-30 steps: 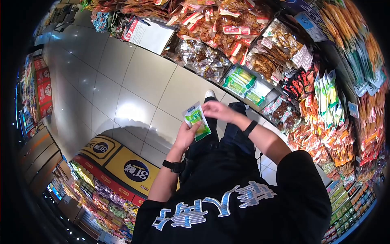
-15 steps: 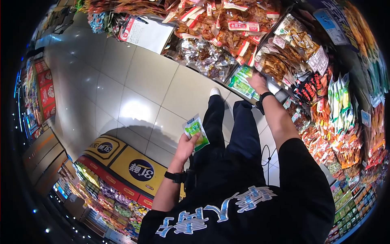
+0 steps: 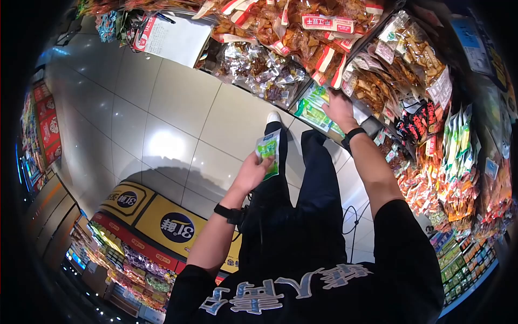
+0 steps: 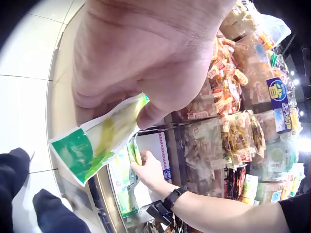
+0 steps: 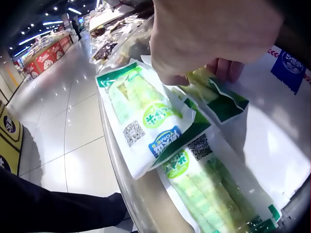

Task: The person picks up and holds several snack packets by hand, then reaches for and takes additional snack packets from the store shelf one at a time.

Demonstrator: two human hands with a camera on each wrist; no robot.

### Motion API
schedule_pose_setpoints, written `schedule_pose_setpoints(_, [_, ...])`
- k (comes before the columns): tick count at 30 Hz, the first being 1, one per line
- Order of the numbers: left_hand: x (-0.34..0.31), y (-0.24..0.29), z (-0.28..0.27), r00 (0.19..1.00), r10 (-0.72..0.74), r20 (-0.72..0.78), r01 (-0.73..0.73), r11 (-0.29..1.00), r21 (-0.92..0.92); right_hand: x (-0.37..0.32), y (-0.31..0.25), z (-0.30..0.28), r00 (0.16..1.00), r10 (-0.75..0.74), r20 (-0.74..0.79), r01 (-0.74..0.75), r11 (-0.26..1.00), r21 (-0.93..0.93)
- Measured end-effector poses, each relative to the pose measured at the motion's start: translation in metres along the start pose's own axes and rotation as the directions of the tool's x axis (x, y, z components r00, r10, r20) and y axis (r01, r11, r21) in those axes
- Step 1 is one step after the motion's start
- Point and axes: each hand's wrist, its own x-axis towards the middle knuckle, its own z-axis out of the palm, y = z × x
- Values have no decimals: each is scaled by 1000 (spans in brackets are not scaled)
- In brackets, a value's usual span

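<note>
My left hand (image 3: pixel 252 171) grips a green and white snack packet (image 3: pixel 268 153) in front of my legs; in the left wrist view the packet (image 4: pixel 99 138) hangs between thumb and fingers of that hand (image 4: pixel 146 53). My right hand (image 3: pixel 340 109) reaches into a shelf bin holding similar green packets (image 3: pixel 314 106). In the right wrist view its fingers curl round one packet (image 5: pixel 221 99) at the back, beside a packet with a blue logo (image 5: pixel 146 111) and another lying nearer (image 5: pixel 209 189). Part of the pinched packet is hidden under the right hand (image 5: pixel 214 39).
Brown snack bags (image 3: pixel 270 27) and silvery wrapped snacks (image 3: pixel 259 70) fill bins beyond the green packets. More bags hang at the right (image 3: pixel 458 135). A white sheet (image 3: pixel 175 42) lies at the upper left. A yellow stand (image 3: pixel 172 224) is behind on the left, across the tiled floor (image 3: pixel 178 108).
My right hand has moved from beside the held packet into the bin of green packets and pinches one there. The left hand, still gripping its packet, has shifted a little up and right.
</note>
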Motion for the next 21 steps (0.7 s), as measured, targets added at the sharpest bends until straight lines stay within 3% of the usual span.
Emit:
schedule_pose_setpoints(2, [13,1,5,999,17,30,-17,1000,25,5,5,20,986,-83,-145,72,994,-82])
schedule_pose_setpoints(4, [18,7,12,999,29,35,-30,999,23,9,8,30,976,-123,-181,107,989,-98])
schedule_pose_setpoints(11, [18,5,22,993,28,116,-26,999,-21,6,9,23,989,-42,-138,26,993,-116])
schedule_pose_setpoints(12, [14,8,21,993,20,118,-18,1000,-22,-2,-1,3,997,26,-68,-32,996,-78])
schedule_pose_setpoints(15, [7,9,16,994,1,113,3,999,-35,1,16,17,994,28,-110,-24,999,40])
schedule_pose_setpoints(19, [19,-10,15,989,-28,142,45,992,-120,-22,22,10,959,-16,-284,33,998,56])
schedule_pose_setpoints(21, [23,-10,21,988,-15,152,38,988,-153,-41,19,0,934,50,-354,13,985,175])
